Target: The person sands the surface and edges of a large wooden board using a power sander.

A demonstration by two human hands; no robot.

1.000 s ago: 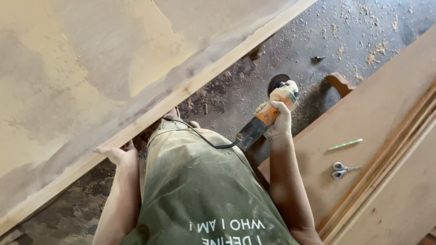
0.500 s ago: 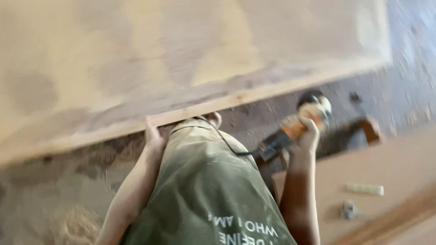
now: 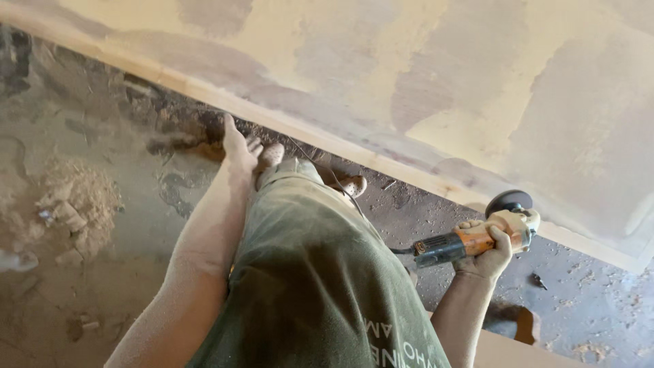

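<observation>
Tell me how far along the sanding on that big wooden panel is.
The large wooden panel looks partly done: pale smoothed areas sit beside darker grey-brown patches. In hand: the right hand has its grip around the orange-and-cream angle grinder, disc beside the panel's pale edge strip, while the left hand rests at that edge. Left, probably: the darker patches.

Large pale wooden board [image 3: 422, 75] is looking matt, patchy with filler, sanded smooth. Orange plastic angle grinder [image 3: 477, 238] is showing dusty casing. Olive cloth shirt [image 3: 313, 286] is wearing dust. Concrete floor [image 3: 102, 272] is looking rough, sawdust-covered.
</observation>
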